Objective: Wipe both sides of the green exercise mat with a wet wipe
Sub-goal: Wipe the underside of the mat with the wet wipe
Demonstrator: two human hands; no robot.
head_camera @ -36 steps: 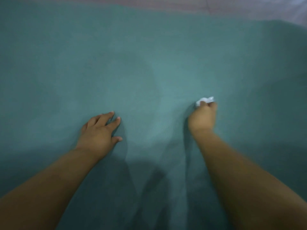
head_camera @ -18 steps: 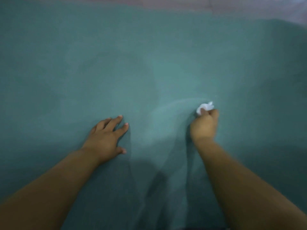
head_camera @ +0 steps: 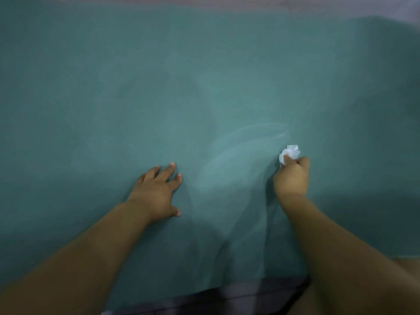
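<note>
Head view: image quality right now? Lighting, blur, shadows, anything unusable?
Head view: dim, flat light with a soft overall blur; both forearms smear toward the lower corners; the left hand and right hand cast dark shadows on the green mat; the white wet wipe is the brightest spot, its texture hard to read; faint pale streaks show beside it.

The exercise mat (head_camera: 159, 87) lies flat on the floor (head_camera: 341, 3). The left hand (head_camera: 156, 192) rests on it; to its right, the right hand (head_camera: 292, 176) holds a wet wipe (head_camera: 290, 153) against it.
</note>
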